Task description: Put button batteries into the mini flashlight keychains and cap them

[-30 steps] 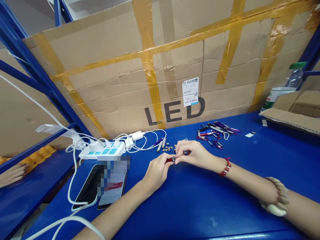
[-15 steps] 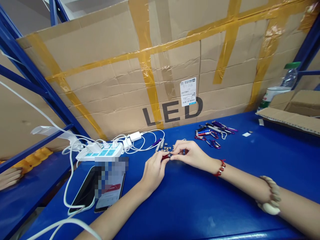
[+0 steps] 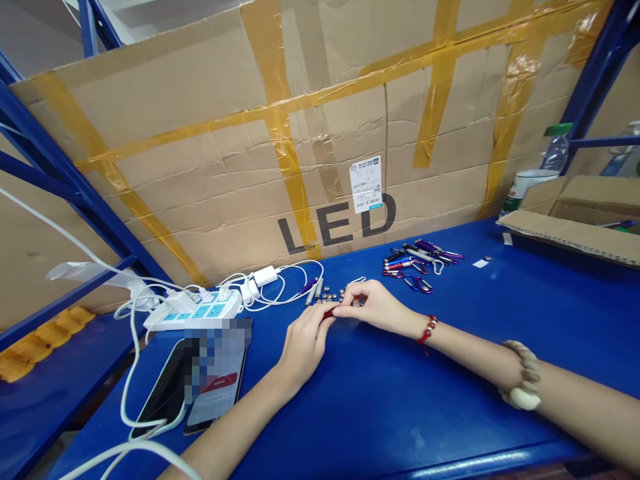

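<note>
My left hand point(image 3: 303, 338) is curled around a small red keychain flashlight point(image 3: 328, 313) just above the blue table point(image 3: 380, 400). My right hand point(image 3: 373, 304) meets it from the right, its fingertips pinched at the flashlight's end on something too small to make out. Just beyond my fingers lie several small round button batteries point(image 3: 331, 293) and two loose flashlight bodies point(image 3: 314, 289). A red bead bracelet and a pale chunky bracelet sit on my right arm.
A heap of coloured keychain flashlights with carabiners point(image 3: 419, 259) lies at the back right. A white power strip point(image 3: 194, 310) with chargers and cables stands at left, two phones point(image 3: 200, 383) in front. A big cardboard box marked LED point(image 3: 320, 147) walls the back; another carton point(image 3: 575, 213) and bottle point(image 3: 550, 157) are far right.
The view has drifted right and up, so everything sits lower left in the frame. My hands stay together on the red flashlight. The other person's hand at far left is out of view.
</note>
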The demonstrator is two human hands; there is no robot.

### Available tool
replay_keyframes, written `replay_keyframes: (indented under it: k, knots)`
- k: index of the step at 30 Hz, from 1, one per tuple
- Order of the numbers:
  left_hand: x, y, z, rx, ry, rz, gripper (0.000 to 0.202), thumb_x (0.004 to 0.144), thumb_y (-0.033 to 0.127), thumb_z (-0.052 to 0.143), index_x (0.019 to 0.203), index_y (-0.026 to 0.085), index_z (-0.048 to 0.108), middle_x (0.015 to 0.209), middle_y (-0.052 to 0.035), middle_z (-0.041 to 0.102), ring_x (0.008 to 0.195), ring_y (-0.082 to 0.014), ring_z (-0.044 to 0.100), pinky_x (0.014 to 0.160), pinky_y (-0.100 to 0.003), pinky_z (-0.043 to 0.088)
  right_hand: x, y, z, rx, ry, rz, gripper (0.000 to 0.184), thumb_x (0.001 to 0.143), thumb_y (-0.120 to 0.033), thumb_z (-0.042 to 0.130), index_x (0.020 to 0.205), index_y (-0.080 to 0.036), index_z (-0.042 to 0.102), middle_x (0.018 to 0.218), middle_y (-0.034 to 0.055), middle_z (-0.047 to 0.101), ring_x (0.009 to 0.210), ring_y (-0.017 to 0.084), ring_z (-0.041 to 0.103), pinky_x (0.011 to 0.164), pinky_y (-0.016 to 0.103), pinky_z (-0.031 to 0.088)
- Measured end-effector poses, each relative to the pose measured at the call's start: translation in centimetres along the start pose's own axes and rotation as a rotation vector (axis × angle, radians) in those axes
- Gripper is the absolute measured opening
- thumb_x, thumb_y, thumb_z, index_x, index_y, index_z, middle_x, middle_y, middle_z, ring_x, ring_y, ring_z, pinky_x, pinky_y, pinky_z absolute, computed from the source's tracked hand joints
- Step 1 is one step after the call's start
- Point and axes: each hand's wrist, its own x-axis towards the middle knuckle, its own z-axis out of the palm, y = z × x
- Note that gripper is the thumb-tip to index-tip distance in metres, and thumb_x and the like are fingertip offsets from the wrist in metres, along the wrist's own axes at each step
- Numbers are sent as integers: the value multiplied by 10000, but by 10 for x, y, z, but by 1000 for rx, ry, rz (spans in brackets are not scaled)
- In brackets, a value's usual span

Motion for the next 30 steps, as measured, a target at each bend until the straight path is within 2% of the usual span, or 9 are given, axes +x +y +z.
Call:
replay_keyframes:
  k: [6,10,13,16,21,27,30]
  knots:
    - [0,0,2,34,7,-78,216,894,194,385,1085,203,487,1047,-20,587,958,-133,555,817,-241,430,-2,-1,-3,-102,56,-26,317,689,-461,649,710,-144,651,677,12,583,545,79,462,515,211,339]
    - [-1,-1,2,16,-31,-120,229,901,211,358,1086,194,492,1026,-42,585,929,-144,562,797,-251,437,-1,-2,-8,-68,48,-167,300,700,-396,668,899,-171,663,764,12,598,536,60,463,521,197,369]
    - [0,0,2,-6,-52,-168,220,901,223,349,1053,182,503,933,-48,591,843,-141,568,755,-246,437,-1,2,-9,-57,12,-287,259,727,-348,658,929,-185,677,813,24,598,558,61,466,531,195,386]
    - [1,2,0,-19,-76,-214,229,901,225,338,1060,185,498,857,-36,581,761,-128,556,714,-236,426,-1,6,-9,-76,-1,-335,252,762,-330,629,970,-196,674,831,36,604,620,82,509,566,207,407]
    - [1,3,-1,-36,-123,-242,264,911,237,314,1119,210,473,818,-20,556,731,-121,527,698,-232,399,0,10,-7,-90,1,-400,219,805,-312,585,967,-195,675,864,33,613,727,102,558,665,230,434]
    - [1,0,1,-67,-141,-211,264,913,249,311,1116,203,473,799,-21,538,740,-124,511,713,-236,388,0,10,-8,-117,19,-453,173,793,-296,600,881,-175,686,827,31,614,709,99,562,648,219,440]
    - [1,0,1,-59,-147,-201,261,912,252,309,1107,197,475,802,-25,531,760,-129,508,735,-242,387,-2,9,-10,-208,34,-514,163,811,-289,578,864,-171,679,840,25,610,724,94,564,653,206,437]
